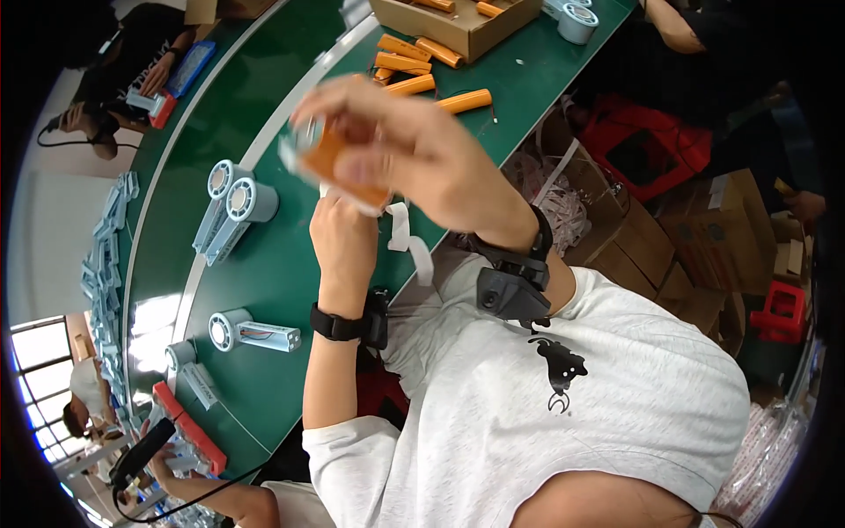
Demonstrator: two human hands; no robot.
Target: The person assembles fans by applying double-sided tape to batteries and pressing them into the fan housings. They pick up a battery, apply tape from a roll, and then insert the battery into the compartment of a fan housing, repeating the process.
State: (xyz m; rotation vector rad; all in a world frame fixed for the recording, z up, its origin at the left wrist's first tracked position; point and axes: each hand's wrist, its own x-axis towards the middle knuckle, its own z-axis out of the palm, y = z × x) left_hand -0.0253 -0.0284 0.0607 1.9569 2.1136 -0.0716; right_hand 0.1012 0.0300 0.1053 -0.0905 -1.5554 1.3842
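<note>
My right hand (414, 150), smeared by motion, is raised over the green table with fingers and thumb wrapped round an orange battery pack (330, 163). A whitish, blurred part shows at the pack's far left end. Just below it, my left hand (341, 231) is closed in a fist close to the pack's lower end. Its fingertips are partly hidden, and I cannot make out what they hold. A curled white strip (400, 231) hangs beside the left hand toward the table's edge. Black bands with small devices sit on both my wrists.
Orange battery packs (409, 85) lie ahead, before a cardboard box (466, 26) with more inside. Light blue round-headed fan housings (251, 201) rest at left, another (255, 334) nearer. Beyond runs a row of light blue parts (104, 273). Co-workers sit nearby; cartons (717, 233) stand at right.
</note>
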